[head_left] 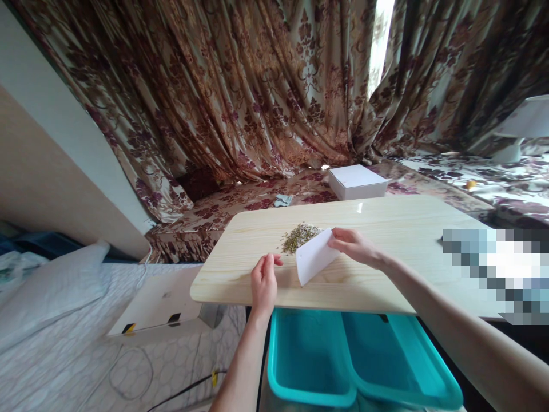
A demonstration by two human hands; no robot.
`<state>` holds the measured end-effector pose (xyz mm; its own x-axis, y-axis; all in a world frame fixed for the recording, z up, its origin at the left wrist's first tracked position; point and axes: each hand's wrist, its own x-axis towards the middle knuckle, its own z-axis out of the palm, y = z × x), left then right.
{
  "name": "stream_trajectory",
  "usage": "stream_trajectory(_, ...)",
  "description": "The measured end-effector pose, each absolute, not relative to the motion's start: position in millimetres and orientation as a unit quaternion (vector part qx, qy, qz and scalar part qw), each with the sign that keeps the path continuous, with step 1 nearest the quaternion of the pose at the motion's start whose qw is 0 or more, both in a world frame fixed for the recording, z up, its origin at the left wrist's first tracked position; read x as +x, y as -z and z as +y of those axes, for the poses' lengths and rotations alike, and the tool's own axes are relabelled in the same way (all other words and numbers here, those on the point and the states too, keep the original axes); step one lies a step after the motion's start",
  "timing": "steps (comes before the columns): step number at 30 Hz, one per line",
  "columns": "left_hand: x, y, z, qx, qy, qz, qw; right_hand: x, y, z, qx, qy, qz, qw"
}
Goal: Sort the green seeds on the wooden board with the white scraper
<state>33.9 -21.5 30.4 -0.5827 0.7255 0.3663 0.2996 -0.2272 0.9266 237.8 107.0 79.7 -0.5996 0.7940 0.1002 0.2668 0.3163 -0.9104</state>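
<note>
Granule pile (295,239), mixed green and whitish, sits mid-left on a pale wood-grain table (398,229). Right hand (352,246) reaches in from the right, thumb and fingers clamped on the right end of a white card (317,257), tilted at the pile's near-right side. Left hand (264,280) loosely cupped, near the card's left end, fingertips pointing right. Teal bins (312,396) below the near table edge; white box (358,178) beyond the far edge; floral curtains (257,86) behind; pillow (81,280) far left.
</note>
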Motion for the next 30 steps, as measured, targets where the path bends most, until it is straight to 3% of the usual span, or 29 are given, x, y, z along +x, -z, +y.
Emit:
stream_trajectory(12, 29, -20, -16, 0.390, -0.672, 0.604, 0.179, 197, -71, 103, -0.298, -0.498, -0.780, 0.234)
stream_trajectory(30, 31, -23, -19, 0.412, -0.662, 0.605, 0.163, 221, -94, 99, -0.314, -0.443, -0.826, 0.155)
